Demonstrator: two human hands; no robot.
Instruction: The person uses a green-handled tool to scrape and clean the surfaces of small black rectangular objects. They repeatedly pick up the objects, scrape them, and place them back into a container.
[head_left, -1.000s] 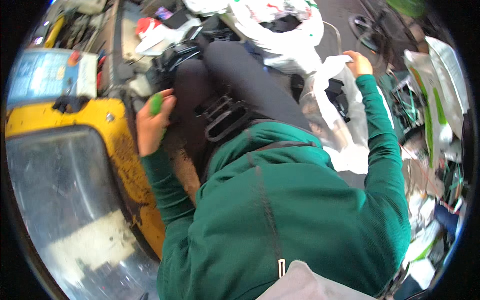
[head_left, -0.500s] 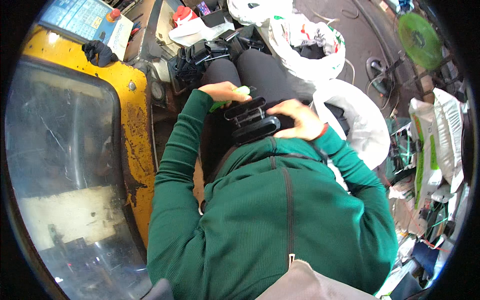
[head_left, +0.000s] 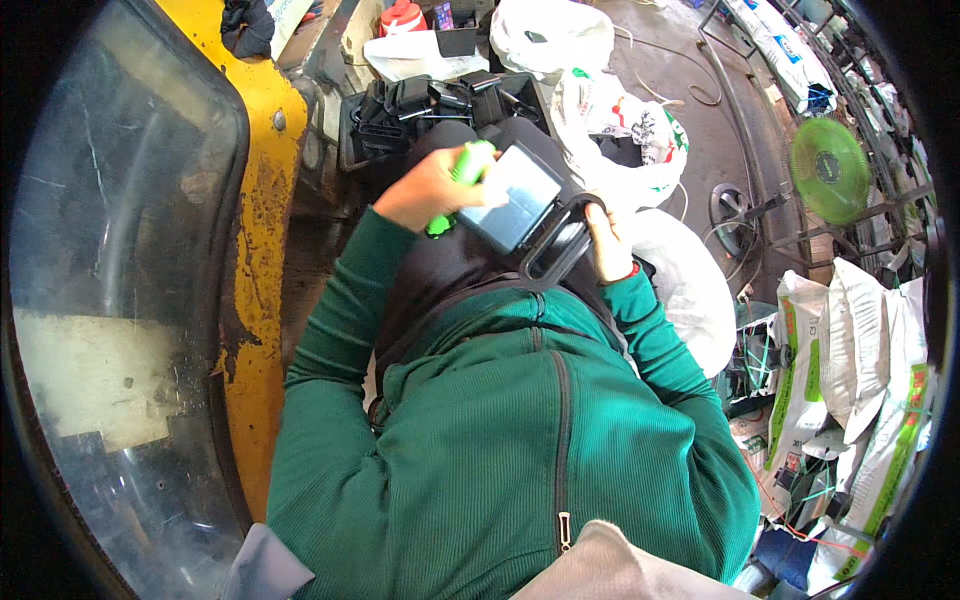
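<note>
- left hand (head_left: pixel 425 192) pretty much curled round a bright green handle (head_left: pixel 472 160)
- right hand (head_left: pixel 609 240) half-closed, gripping a boxy black plastic part (head_left: pixel 524 212), shiny flat face, over dark-trousered lap (head_left: pixel 425 270)

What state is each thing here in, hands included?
Left hand: closed around green tool
Right hand: holding black part
Green tool: gripped
Black part: held, shiny face showing
Black pieces: heaped together
Printed bag: open
Jacket: zipped
Green disc: spinning or still, unclear
</note>
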